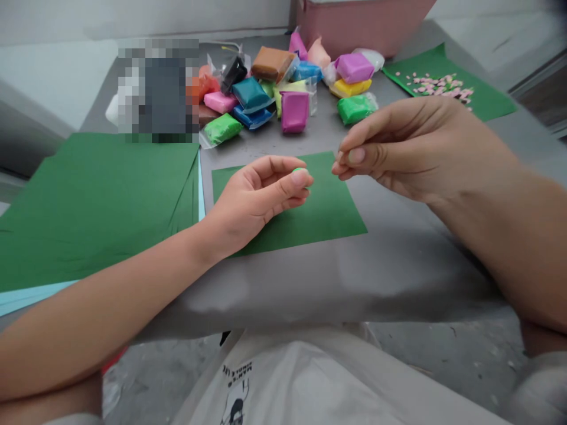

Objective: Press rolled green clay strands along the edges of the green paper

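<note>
My left hand (266, 198) is closed over a green sheet (310, 209), pinching a small piece of bright green clay (299, 170) between thumb and fingers; most of the piece is hidden. To its right, my right hand (394, 150) is raised above the table with thumb and fingertips pressed together. Whatever those fingertips hold, if anything, is too small or hidden to name. The two hands are apart. Behind them lies an opened-looking bright green clay packet (355, 108), nearest to my right hand.
Several coloured clay packets (295, 111) lie at the back of the grey table (283, 289). A stack of green sheets (101, 206) is at left. Small pink pieces lie on another green sheet (491, 100) at back right. A pink bin (358, 26) stands behind.
</note>
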A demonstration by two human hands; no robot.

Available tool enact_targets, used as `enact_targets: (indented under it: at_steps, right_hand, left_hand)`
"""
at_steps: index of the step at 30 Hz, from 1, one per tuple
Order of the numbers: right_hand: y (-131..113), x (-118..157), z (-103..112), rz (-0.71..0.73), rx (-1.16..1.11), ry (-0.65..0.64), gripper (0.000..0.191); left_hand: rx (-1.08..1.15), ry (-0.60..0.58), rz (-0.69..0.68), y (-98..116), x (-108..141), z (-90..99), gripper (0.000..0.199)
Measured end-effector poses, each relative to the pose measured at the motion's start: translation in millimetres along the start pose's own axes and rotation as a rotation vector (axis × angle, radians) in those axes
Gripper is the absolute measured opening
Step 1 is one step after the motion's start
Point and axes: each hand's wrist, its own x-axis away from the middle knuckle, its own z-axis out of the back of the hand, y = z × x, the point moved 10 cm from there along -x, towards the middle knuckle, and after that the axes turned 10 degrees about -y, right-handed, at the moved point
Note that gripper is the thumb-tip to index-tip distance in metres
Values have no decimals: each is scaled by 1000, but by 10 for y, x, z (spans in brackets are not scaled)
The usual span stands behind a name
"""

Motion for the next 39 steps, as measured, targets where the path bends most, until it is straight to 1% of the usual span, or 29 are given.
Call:
enact_targets:
  at_steps: [3,6,10,12,15,18,21,25,28,30,33,36,39]
  right_hand:
    - [-49,40,-77,13,64,4,34]
    - [-87,45,-114,14,150,9,36]
    - [-150,24,-49,102,87,68,44]
    - [-139,10,-9,125,67,83,51]
    - [-118,10,17,137,189,97,58]
    - [-197,40,-74,247,367,67,47]
    - [-261,83,-194,346,490,32,37]
    - [-319,135,-313,413,628,-9,28]
    - [-342,167,-312,407,685,15,28]
    - [-310,162,-282,360,690,33,34]
    - [-231,127,-249,309,604,25,45]
    - [-223,112,-226,340,485,33,52]
    - [-258,132,-232,353,480,47,59]
  left_hand:
    - [-28,-3,6,-3,-1,9,15]
    - [-32,-13,6,-7,-4,8,13]
    - [-3,-36,-11,-8,-8,2,8]
    - [1,-53,-16,-13,-10,3,7]
    - [-12,-81,-21,-18,-9,5,5]
    - [-3,-111,-29,-21,-10,1,9]
    - [15,-148,-37,-26,-17,-17,11]
    - [11,-179,-43,-37,-21,-27,15]
    - [-5,-181,-35,-47,-14,-26,19]
    - [-21,-181,-22,-56,-9,-33,20]
    - [-41,-184,-8,-63,-3,-49,22]
    - [-45,-181,-11,-58,0,-53,21]
    - [-58,-168,-27,-42,5,-41,22]
